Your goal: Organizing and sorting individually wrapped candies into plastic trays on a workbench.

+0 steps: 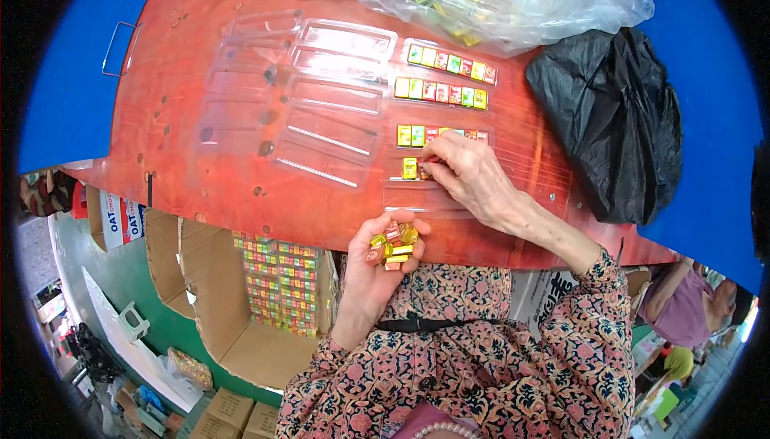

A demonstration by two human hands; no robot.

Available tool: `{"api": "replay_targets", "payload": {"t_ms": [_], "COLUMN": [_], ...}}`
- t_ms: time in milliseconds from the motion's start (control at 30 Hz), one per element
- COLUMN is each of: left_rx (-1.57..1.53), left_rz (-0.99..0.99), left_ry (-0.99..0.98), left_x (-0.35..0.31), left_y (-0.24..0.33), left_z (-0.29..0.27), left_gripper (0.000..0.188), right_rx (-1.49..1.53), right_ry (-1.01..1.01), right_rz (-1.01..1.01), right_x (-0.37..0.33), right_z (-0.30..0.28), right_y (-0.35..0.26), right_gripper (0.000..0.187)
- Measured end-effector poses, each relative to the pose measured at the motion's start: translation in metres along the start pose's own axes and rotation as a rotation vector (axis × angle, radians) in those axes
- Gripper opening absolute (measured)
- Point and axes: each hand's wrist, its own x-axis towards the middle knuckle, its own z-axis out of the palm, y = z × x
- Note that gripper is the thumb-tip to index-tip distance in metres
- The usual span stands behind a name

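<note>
My left hand (383,250) is cupped, palm up, around a heap of small wrapped blocks (391,245) in red, yellow and gold. My right hand (465,168) reaches over the nearest clear plastic tray in the filled column, its fingertips pinched on a small red wrapped block (427,163), mostly hidden by the fingers. Beside those fingertips a yellow wrapped block (410,168) lies in the same tray. Farther away are three clear trays, each with a row of wrapped blocks: the far row (453,63), the middle row (441,92) and the near row (417,135), partly covered by my hand.
Clear trays (335,95) without blocks lie on the red table (184,118). A plastic bag (553,6) of wrapped blocks spreads along the far edge. A black plastic bag (605,118) lies at the right. Below the table, a cardboard box (216,278) contains stacked filled trays (281,286).
</note>
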Motion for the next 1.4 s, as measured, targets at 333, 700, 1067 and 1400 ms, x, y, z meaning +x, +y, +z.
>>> {"api": "replay_targets", "payload": {"t_ms": [333,700,1067,1400], "left_rx": [-0.024,-0.035,-0.089,-0.110], "left_rz": [0.009,0.111,0.105,0.134], "left_ry": [-0.082,-0.094,-0.069,-0.135], "left_x": [-0.002,0.005,0.007,0.007], "left_y": [0.003,0.025,0.024,0.029], "left_z": [-0.002,0.006,0.005,0.002], "left_gripper": [0.030,0.030,0.031,0.032], "right_rx": [-0.027,-0.161,-0.274,-0.106], "right_ry": [0.086,0.055,-0.035,0.027], "right_rz": [0.150,0.125,0.050,0.126], "right_x": [-0.017,-0.024,-0.016,-0.023], "right_z": [-0.031,-0.010,0.000,-0.030], "right_y": [0.003,-0.003,-0.009,-0.002], "right_gripper": [0.011,0.010,0.010,0.010]}}
